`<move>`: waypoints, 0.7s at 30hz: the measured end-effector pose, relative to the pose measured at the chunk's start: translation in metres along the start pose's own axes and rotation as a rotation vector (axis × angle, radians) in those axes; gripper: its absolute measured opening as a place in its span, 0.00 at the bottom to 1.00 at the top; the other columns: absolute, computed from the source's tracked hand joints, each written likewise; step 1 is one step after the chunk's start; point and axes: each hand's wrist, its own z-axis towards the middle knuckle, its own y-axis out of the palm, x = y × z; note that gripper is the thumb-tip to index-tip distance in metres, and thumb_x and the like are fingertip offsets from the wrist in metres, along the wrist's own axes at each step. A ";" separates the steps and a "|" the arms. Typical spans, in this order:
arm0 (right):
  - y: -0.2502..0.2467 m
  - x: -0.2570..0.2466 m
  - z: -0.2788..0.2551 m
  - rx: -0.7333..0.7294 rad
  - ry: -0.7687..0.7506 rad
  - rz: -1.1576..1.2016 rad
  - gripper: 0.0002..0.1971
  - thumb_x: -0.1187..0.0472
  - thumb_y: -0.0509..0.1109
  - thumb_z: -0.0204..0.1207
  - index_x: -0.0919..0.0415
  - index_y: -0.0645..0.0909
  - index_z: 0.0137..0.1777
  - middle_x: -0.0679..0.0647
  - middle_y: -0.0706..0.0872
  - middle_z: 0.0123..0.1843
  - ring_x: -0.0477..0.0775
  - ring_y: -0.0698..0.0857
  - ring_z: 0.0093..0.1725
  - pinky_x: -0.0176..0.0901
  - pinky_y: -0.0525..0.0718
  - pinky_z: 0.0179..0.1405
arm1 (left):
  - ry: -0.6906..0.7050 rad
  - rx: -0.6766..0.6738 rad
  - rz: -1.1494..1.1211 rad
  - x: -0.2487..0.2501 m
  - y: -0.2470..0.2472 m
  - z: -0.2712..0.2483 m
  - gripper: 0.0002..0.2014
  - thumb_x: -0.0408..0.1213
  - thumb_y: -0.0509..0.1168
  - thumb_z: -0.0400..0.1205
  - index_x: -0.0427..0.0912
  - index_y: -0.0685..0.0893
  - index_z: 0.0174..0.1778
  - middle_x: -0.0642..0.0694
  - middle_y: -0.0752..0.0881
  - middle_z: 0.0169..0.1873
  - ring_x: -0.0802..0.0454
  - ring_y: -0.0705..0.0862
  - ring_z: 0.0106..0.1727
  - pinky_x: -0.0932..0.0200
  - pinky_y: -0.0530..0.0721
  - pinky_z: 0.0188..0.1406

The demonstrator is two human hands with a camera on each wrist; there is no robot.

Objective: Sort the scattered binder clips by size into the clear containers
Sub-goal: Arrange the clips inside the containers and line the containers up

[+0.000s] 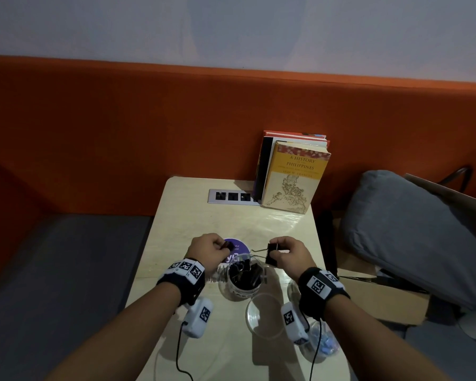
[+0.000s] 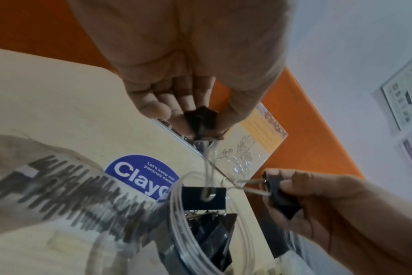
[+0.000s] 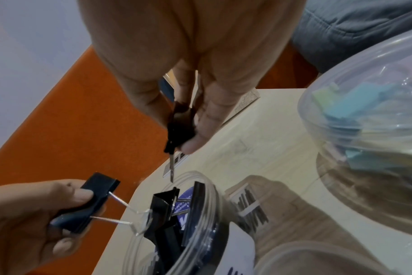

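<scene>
Two black binder clips held over the jar, their wire handles tangled together.

From my remote seat, going big to small: the counter (image 1: 193, 215) is narrow, with books (image 1: 291, 174) at its far edge and drop-offs close on both sides, so I have little room to swing. Near me stand the clip-filled jar (image 1: 223, 284), an empty clear container (image 1: 264, 314) beside it, and a third container (image 3: 365, 111) of pastel clips on the right. My left hand (image 1: 206, 250) pinches one clip (image 2: 201, 123) by its body; my right hand (image 1: 291, 254) grips the larger clip (image 1: 272, 254) the same way. I judge these light, stiff and springy, slick on the painted steel; holding the folded body is surest, since the wire loops (image 2: 226, 183) snag.
</scene>
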 end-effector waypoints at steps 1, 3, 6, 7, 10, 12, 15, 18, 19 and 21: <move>0.003 0.000 0.000 -0.011 0.002 -0.026 0.12 0.70 0.74 0.70 0.52 0.87 0.46 0.57 0.88 0.51 0.60 0.90 0.47 0.57 0.91 0.48 | -0.013 0.010 -0.022 0.001 -0.001 -0.001 0.05 0.39 0.73 0.78 0.46 0.87 0.48 0.49 0.85 0.34 0.51 0.84 0.37 0.65 0.77 0.34; 0.006 0.000 -0.001 -0.011 -0.024 -0.161 0.09 0.65 0.77 0.68 0.52 0.88 0.46 0.51 0.89 0.47 0.55 0.90 0.46 0.51 0.90 0.50 | -0.013 0.010 -0.060 0.001 0.000 -0.003 0.08 0.38 0.72 0.79 0.51 0.85 0.52 0.49 0.87 0.33 0.54 0.85 0.34 0.67 0.78 0.30; 0.014 -0.003 -0.007 -0.023 -0.071 -0.332 0.12 0.62 0.80 0.68 0.55 0.88 0.52 0.46 0.87 0.45 0.48 0.86 0.46 0.38 0.82 0.48 | 0.015 0.004 -0.086 0.000 0.003 -0.006 0.09 0.38 0.72 0.79 0.54 0.86 0.53 0.50 0.86 0.34 0.53 0.85 0.36 0.67 0.81 0.34; 0.017 -0.004 -0.010 -0.037 -0.072 -0.315 0.14 0.62 0.81 0.68 0.55 0.87 0.53 0.47 0.87 0.44 0.48 0.86 0.46 0.38 0.84 0.47 | 0.015 0.003 -0.089 0.000 0.004 -0.007 0.09 0.38 0.73 0.78 0.54 0.87 0.52 0.50 0.86 0.36 0.52 0.86 0.38 0.63 0.84 0.37; 0.025 -0.004 -0.013 -0.081 -0.075 -0.330 0.18 0.63 0.84 0.65 0.54 0.85 0.54 0.49 0.88 0.44 0.48 0.87 0.43 0.33 0.85 0.40 | 0.029 -0.007 -0.112 0.000 0.004 -0.010 0.10 0.36 0.74 0.76 0.55 0.85 0.49 0.52 0.87 0.36 0.49 0.88 0.38 0.56 0.88 0.41; 0.030 -0.005 -0.012 -0.121 -0.087 -0.390 0.20 0.65 0.84 0.64 0.53 0.84 0.55 0.49 0.88 0.44 0.47 0.86 0.41 0.29 0.82 0.35 | 0.069 -0.013 -0.111 0.002 0.002 -0.012 0.12 0.35 0.75 0.76 0.56 0.83 0.49 0.54 0.86 0.36 0.51 0.87 0.38 0.57 0.86 0.42; 0.037 -0.007 -0.010 -0.153 -0.175 -0.579 0.19 0.63 0.82 0.65 0.54 0.83 0.55 0.52 0.87 0.48 0.53 0.86 0.46 0.43 0.86 0.43 | 0.153 -0.040 -0.042 0.004 0.003 -0.013 0.18 0.36 0.76 0.76 0.58 0.81 0.58 0.55 0.85 0.44 0.52 0.87 0.45 0.57 0.85 0.49; 0.042 -0.007 -0.012 -0.166 -0.284 -0.701 0.15 0.61 0.79 0.68 0.56 0.82 0.53 0.55 0.87 0.51 0.58 0.85 0.49 0.45 0.83 0.45 | 0.267 -0.071 0.151 0.006 0.008 -0.018 0.17 0.35 0.75 0.76 0.53 0.82 0.59 0.54 0.83 0.53 0.52 0.83 0.54 0.57 0.82 0.58; 0.043 -0.006 -0.012 -0.163 -0.311 -0.715 0.14 0.61 0.79 0.68 0.56 0.81 0.52 0.55 0.87 0.51 0.58 0.85 0.49 0.45 0.82 0.45 | 0.294 -0.080 0.196 0.006 0.010 -0.020 0.15 0.35 0.74 0.76 0.51 0.82 0.57 0.53 0.82 0.54 0.52 0.82 0.55 0.56 0.81 0.59; 0.042 -0.005 -0.013 -0.139 -0.307 -0.685 0.14 0.59 0.79 0.67 0.56 0.80 0.50 0.54 0.86 0.50 0.58 0.85 0.47 0.46 0.83 0.44 | 0.304 -0.083 0.238 0.003 0.014 -0.023 0.12 0.36 0.74 0.76 0.49 0.82 0.54 0.52 0.81 0.53 0.50 0.81 0.55 0.54 0.81 0.58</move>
